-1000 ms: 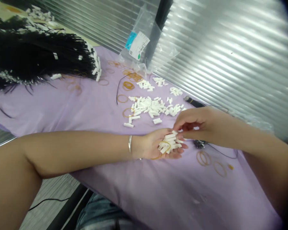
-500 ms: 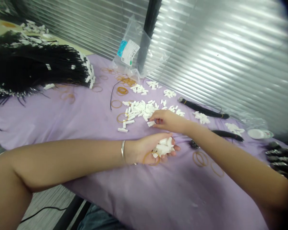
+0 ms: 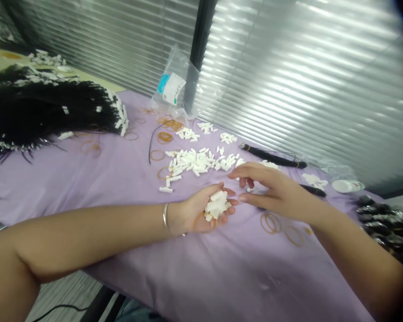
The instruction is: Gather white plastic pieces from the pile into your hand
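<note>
My left hand point(image 3: 201, 206) lies palm up, its fingers curled into a cup around a small heap of white tube-like pieces point(image 3: 217, 205). By that palm an orange rubber band point(image 3: 204, 223) is seen, partly covered. To the right of it my right hand point(image 3: 265, 188) hovers with thumb and fingers apart, and nothing shows between them. Its fingertips are close to those of my left hand. Beyond both hands a loose pile of the same white pieces point(image 3: 191, 161) is spread on the purple cloth point(image 3: 121, 174).
Smaller clusters of white pieces point(image 3: 228, 137) lie behind the pile. Bundles of black cord point(image 3: 272, 155) rest near the blinds point(image 3: 289, 80). A large black cord heap point(image 3: 53, 103) is at left. Rubber bands point(image 3: 165, 137), a clear bag point(image 3: 174, 85) and a white round object point(image 3: 347, 185) also lie around.
My right hand has moved right, off the main pile, and its fingers have spread. The white piece at its fingertips is no longer seen there. My left hand still cups its heap.
</note>
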`<state>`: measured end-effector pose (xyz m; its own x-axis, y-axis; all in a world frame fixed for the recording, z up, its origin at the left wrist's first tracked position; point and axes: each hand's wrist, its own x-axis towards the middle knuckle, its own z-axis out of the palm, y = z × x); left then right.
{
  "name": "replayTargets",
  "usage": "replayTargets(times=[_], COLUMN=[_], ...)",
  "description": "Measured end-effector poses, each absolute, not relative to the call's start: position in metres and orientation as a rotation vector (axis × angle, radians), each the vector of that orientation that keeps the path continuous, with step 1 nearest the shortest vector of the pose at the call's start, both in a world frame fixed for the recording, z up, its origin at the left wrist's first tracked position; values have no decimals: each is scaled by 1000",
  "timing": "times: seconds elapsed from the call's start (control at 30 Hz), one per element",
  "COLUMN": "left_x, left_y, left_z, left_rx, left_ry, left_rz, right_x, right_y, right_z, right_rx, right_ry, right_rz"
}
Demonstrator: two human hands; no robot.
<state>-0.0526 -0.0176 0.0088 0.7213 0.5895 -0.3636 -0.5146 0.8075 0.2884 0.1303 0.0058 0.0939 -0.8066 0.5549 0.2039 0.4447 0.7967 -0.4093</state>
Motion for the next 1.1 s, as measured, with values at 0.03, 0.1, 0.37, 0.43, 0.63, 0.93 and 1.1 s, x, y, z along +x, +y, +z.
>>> replayTargets(times=[0.03,0.1,0.37,0.43,0.63,0.93,1.1], left_x=[-53,-55,-65,-67,-52,19,17], left_y=[-18,-18,-11,-9,5,14,6], left_z=[10,10,17,22,24,28,37], left_rx=[168,141,125,146,234,455,587], left_ry=[486,523,467,478,614,724,818], left_rz=[623,603,707,758,676,616,696], right_x=[138,157,204,204,170,127,161], right_y=[-1,-16,-69,-70,-70,-48,-77], right_z=[91,83,11,0,7,15,1], right_rx=[-791,-873,-1167,-1128,-951,-814,-769], right_ry=[-2637,-2592,-2465,-2443,-2352,-2483,-2468], right_rz=[493,521,787,837,404,-400,27])
